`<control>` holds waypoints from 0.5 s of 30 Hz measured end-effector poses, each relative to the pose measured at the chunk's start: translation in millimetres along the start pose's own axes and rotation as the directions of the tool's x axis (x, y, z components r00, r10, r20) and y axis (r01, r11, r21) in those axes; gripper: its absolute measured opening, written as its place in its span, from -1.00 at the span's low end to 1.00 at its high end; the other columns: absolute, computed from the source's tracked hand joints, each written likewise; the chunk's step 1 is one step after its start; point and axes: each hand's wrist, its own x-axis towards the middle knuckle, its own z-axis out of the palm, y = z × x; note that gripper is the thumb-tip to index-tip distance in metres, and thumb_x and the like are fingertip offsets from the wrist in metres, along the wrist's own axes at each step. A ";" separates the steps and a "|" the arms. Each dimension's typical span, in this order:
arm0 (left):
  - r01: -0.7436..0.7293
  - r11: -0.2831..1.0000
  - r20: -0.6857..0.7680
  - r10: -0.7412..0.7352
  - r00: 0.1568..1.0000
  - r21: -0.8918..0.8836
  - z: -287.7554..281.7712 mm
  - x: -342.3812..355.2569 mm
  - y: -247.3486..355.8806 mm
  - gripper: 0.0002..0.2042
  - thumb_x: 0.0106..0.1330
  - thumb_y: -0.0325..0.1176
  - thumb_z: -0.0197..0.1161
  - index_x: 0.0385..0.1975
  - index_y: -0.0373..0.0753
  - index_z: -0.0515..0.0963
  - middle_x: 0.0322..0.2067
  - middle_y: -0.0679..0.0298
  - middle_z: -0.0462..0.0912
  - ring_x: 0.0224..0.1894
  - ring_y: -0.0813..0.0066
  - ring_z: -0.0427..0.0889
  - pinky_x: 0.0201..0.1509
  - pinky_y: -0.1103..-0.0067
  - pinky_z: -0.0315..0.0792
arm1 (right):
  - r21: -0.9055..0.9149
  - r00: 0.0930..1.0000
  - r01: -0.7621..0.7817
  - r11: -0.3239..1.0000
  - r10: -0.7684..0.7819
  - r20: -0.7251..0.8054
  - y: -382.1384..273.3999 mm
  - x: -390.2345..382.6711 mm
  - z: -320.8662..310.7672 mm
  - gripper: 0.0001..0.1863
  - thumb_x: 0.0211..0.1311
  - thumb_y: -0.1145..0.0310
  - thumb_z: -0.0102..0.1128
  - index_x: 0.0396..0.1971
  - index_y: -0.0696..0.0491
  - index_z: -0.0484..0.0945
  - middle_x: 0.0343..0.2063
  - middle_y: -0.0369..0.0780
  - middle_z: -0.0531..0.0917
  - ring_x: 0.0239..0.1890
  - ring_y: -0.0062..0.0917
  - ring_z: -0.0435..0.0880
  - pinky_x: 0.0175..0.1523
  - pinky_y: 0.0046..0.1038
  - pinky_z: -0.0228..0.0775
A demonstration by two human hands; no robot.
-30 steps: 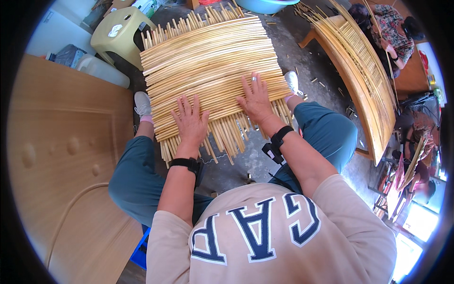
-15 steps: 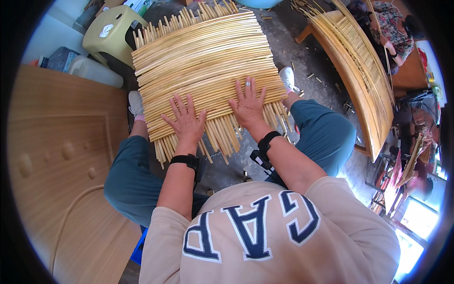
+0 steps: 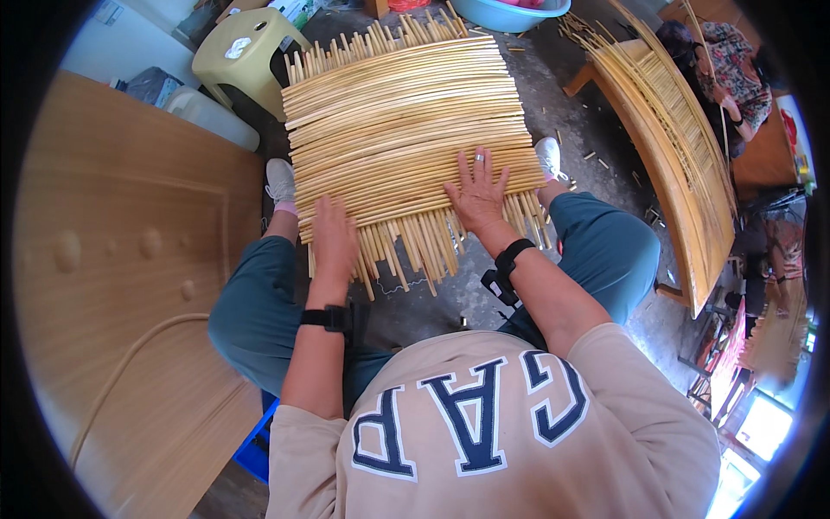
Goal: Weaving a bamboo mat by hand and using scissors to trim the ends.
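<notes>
In front of me lies a broad layer of thin, straw-coloured sticks [image 3: 406,112], set side by side and running left to right. Beneath it, more sticks [image 3: 419,246] run crosswise, their ends jutting out at the near and far sides. My right hand [image 3: 478,190] rests flat on the near right part of the layer, fingers spread, a ring on one finger. My left hand [image 3: 333,238] is at the near left corner of the layer, blurred by motion; its fingers point away from me and their grip is unclear. Both wrists carry black straps.
A wooden panel [image 3: 130,259] stands close on my left, with a pale stool [image 3: 246,56] and a plastic jug [image 3: 212,117] beyond it. A blue basin [image 3: 510,13] is at the far side. On the right, a long wooden bench [image 3: 657,147] bears sticks; a person [image 3: 731,73] sits behind it.
My left hand has drawn back from the layer's surface toward its near left corner, its fingers no longer spread. The right hand stays flat on the sticks. The whole view has shifted slightly.
</notes>
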 end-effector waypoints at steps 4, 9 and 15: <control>-0.145 0.958 0.258 0.080 0.963 0.246 6.3 -32.6 21.0 -0.40 0.18 -0.28 0.12 0.21 -0.32 0.10 0.24 -0.07 0.02 0.32 0.05 -0.06 0.33 0.22 -0.13 | -0.039 1.000 -0.008 0.999 0.009 0.019 -0.5 -0.2 0.1 -0.29 0.20 -0.11 -0.21 0.27 -0.02 0.03 0.28 -0.01 -0.03 0.36 -0.22 -0.20 0.24 0.16 -0.51; -0.145 0.960 0.235 0.088 0.968 0.239 5.9 -36.6 30.3 -0.32 0.14 -0.23 0.17 0.23 -0.30 0.05 0.27 -0.04 -0.04 0.34 0.06 -0.13 0.33 0.20 -0.15 | 0.019 1.000 0.005 1.000 -0.004 -0.009 0.2 -1.6 -1.7 -0.29 0.20 -0.10 -0.20 0.26 -0.01 0.05 0.28 -0.01 -0.03 0.36 -0.22 -0.20 0.25 0.15 -0.52; -0.077 0.995 0.314 0.054 0.948 0.061 -8.9 -26.0 22.5 -0.42 0.14 -0.29 0.16 0.17 -0.31 0.17 0.24 -0.03 0.05 0.31 0.03 -0.04 0.31 0.20 -0.10 | 0.057 1.000 -0.013 0.998 0.011 0.027 -2.0 3.1 -9.1 -0.30 0.20 -0.08 -0.20 0.26 0.01 0.04 0.28 -0.01 -0.02 0.36 -0.22 -0.20 0.26 0.12 -0.54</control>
